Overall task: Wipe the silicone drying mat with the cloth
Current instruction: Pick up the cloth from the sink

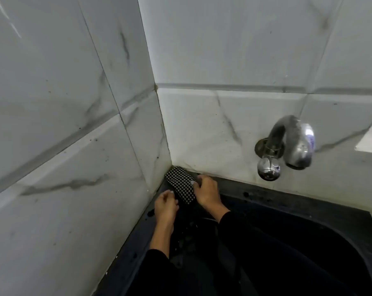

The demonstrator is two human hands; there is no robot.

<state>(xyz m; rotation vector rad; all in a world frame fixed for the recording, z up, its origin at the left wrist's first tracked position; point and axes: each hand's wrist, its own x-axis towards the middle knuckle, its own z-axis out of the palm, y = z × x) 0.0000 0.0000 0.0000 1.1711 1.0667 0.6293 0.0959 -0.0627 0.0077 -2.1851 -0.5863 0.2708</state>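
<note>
Right hand [206,192] grasping checkered cloth [180,184] in corner — left hand [166,207] beside it, loosely curled, empty

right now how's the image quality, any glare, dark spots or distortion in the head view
Head view: wide-angle bending curves the tile lines; bright glare on the chrome tap; the black sink and sleeves merge into near-featureless dark; the checkered cloth, between the left hand and right hand, is soft but legible.

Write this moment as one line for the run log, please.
step: at checkered cloth in wall corner | right hand: on cloth | left hand: beside cloth, not gripping | mat: cannot tell
</note>
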